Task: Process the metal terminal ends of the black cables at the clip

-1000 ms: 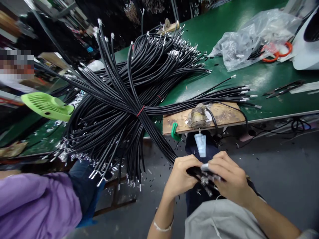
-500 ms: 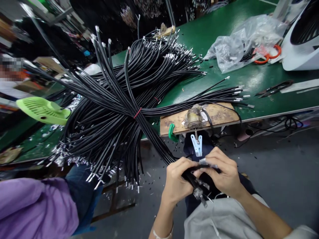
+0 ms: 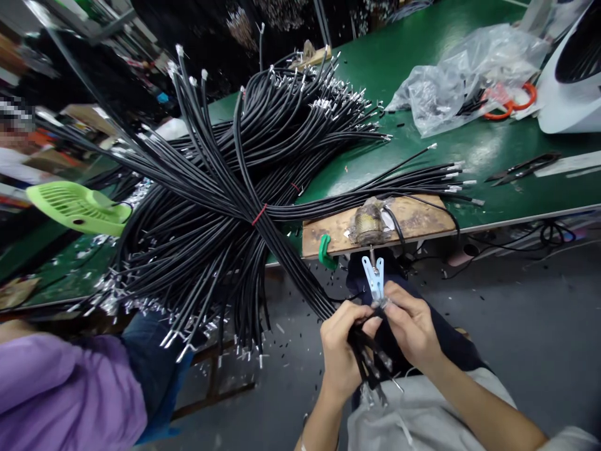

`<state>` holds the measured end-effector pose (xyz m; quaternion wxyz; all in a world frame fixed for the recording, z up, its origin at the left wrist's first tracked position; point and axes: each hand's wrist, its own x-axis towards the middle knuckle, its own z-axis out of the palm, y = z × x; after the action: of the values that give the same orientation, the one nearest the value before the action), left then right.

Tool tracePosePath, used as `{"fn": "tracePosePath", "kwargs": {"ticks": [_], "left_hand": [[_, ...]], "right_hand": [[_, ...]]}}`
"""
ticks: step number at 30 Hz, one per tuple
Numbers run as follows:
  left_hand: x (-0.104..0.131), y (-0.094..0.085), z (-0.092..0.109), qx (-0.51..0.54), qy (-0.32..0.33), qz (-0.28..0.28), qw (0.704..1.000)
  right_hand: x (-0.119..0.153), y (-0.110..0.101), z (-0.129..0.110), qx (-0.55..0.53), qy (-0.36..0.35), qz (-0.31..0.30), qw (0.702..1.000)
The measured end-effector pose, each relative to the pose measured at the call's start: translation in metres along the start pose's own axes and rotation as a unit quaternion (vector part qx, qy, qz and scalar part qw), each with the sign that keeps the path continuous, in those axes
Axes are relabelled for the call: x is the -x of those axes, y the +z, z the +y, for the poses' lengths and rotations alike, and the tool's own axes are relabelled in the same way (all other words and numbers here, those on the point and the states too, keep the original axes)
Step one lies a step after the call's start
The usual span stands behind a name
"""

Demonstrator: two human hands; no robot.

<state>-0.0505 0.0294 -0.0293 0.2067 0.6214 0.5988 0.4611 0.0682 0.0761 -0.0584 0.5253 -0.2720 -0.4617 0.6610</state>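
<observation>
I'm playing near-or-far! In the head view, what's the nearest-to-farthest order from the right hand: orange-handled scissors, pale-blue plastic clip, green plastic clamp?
1. Pale-blue clip, up-left beside the right hand.
2. Green clamp, farther left.
3. Orange-handled scissors, far up and right.

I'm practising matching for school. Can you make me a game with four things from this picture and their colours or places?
1. Clip
2. Scissor handles
3. Small fan
4. Cable bundle

A. Orange, at the clear plastic bag
B. Black, gripped by the left fingers
C. Light blue, below the wooden board
D. Lime green, left of the cables

Pairs: 1-C, 2-A, 3-D, 4-B
</observation>
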Motion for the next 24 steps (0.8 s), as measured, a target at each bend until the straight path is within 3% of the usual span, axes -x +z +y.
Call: {"fn": "tracePosePath", "kwargs": {"ticks": [3, 6, 11, 16, 19, 22, 24], "left_hand": [[-0.002, -0.006, 0.000, 0.032, 0.002, -0.045, 0.998], [-0.003, -0.010, 0.001, 0.038, -0.013, -0.064, 0.997], [-0.003, -0.010, 0.001, 0.016, -0.034, -0.086, 0.996], [-0.002, -0.010, -0.002, 0.024, -0.025, -0.130, 0.991], [-0.003, -0.011, -0.001, 0.034, -0.024, -0.123, 0.992], [-0.006, -0.013, 0.003, 0.038, -0.031, -0.108, 0.993], [-0.008, -0.014, 0.006, 0.042, -0.035, -0.104, 0.993]], "right_hand": [[-0.004, -0.003, 0.001, -0.142, 0.125, -0.027, 0.982], [-0.005, -0.009, 0.000, -0.162, 0.163, -0.029, 0.973], [-0.006, -0.019, -0.006, -0.009, 0.089, -0.120, 0.989], [-0.012, -0.023, -0.008, 0.111, 0.143, -0.061, 0.982], [-0.015, -0.029, -0.009, 0.094, 0.119, -0.054, 0.987], [-0.015, -0.032, -0.009, 0.034, 0.035, -0.140, 0.989], [-0.014, -0.029, -0.006, 0.026, -0.022, -0.158, 0.987]]}}
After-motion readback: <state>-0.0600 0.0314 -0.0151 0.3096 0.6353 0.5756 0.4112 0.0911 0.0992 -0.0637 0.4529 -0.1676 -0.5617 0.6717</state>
